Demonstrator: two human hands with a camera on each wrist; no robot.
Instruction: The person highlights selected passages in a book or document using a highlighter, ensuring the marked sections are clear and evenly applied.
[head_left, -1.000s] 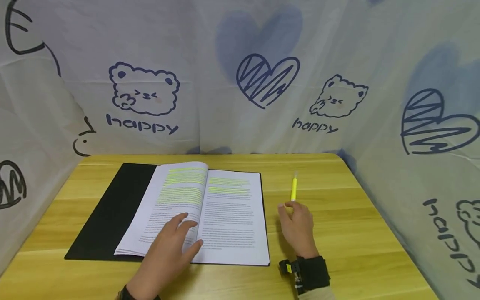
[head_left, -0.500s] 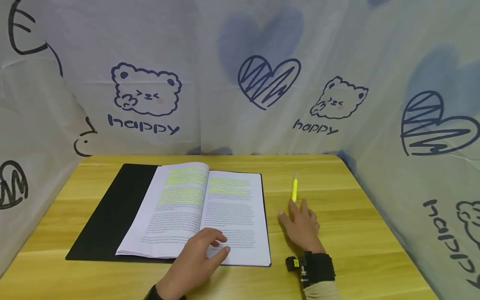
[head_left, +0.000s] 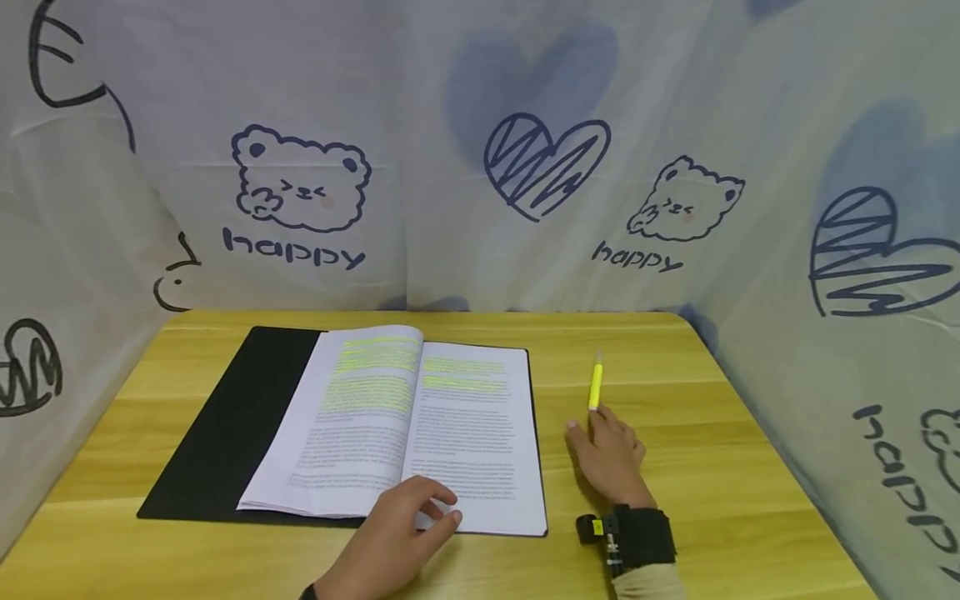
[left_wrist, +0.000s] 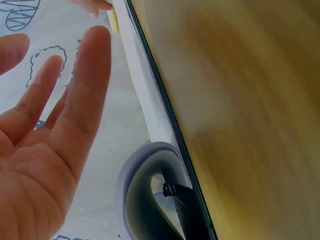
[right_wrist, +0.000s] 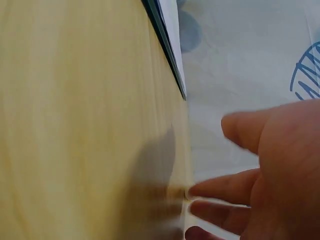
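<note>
A black folder (head_left: 217, 433) lies spread on the table, bearing printed pages; yellow highlighting marks the upper text of the left page (head_left: 352, 454) and right page (head_left: 468, 433). My left hand (head_left: 397, 533) is over the bottom edge of the right page with fingers loosely bent, holding nothing; in the left wrist view the fingers (left_wrist: 85, 75) stand apart from the paper. To the right of the folder lies a yellow highlighter (head_left: 596, 385). My right hand (head_left: 611, 458) is at its near end, fingertips by the pen, thumb spread away; whether they touch it is unclear.
The wooden table (head_left: 720, 483) extends right of the folder and in front of it. Patterned white cloth (head_left: 427, 233) with bears and hearts hangs behind and at both sides. A black band with a small camera (head_left: 590, 528) sits on the right wrist.
My left hand has moved right, from the left page to the right page's lower edge. My right hand has shifted slightly; its fingers look straighter. The highlighter stays on the table.
</note>
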